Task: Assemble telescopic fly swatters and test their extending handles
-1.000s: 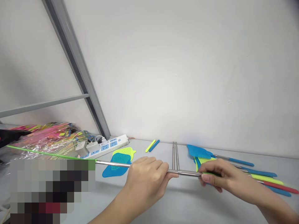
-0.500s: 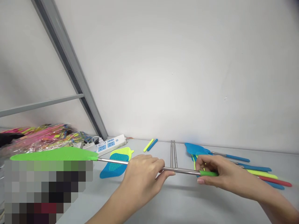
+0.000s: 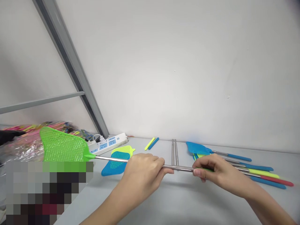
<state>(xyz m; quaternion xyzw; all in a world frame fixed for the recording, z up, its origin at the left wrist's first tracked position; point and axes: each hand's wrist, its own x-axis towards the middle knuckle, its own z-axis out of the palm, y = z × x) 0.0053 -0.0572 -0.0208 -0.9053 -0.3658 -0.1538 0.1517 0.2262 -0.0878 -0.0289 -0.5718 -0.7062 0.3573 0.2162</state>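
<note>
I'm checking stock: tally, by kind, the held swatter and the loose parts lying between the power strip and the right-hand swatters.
Green swatter, held: 1
Loose swatter heads: 2
Loose metal rods: 2
Loose handles: 2
Total: 7

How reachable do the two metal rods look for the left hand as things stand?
Probably no: the left hand is closed around the metal shaft of the green swatter and would likely need freeing first. The shaft crosses in front of the rods, though their far ends lie uncovered.
</note>
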